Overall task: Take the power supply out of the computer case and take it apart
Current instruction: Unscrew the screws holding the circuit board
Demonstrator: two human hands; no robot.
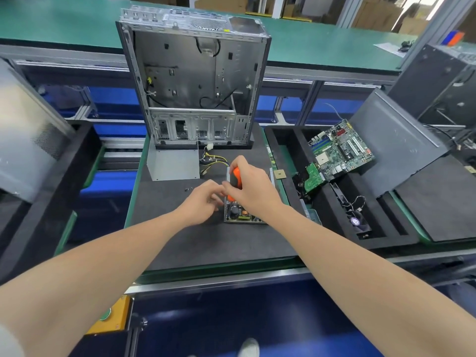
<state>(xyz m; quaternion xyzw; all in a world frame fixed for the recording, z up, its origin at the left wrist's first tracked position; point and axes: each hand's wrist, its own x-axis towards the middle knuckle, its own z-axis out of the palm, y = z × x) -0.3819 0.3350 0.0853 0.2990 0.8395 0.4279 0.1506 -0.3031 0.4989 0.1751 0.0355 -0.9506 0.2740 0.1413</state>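
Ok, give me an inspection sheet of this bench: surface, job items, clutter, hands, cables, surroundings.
Surface: dark foam mat, green-edged.
Job's things: computer case upright at the back; grey cover lying before it; power supply board under the hands.
Clutter: small screws on the mat; motherboard and fan in the right-hand tray.
Hands: right hand grips orange screwdriver; left hand at its shaft, hold unclear.
Cables: yellow-black wire bundle beside the cover.
Surroundings: another case far right; green bench behind.

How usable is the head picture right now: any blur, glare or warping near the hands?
Head view: light even, shadows soft, no glare on the power supply board; right hand, orange screwdriver and left hand fairly sharp; wide-angle bend tilts the computer case; grey panel at left edge blurred.
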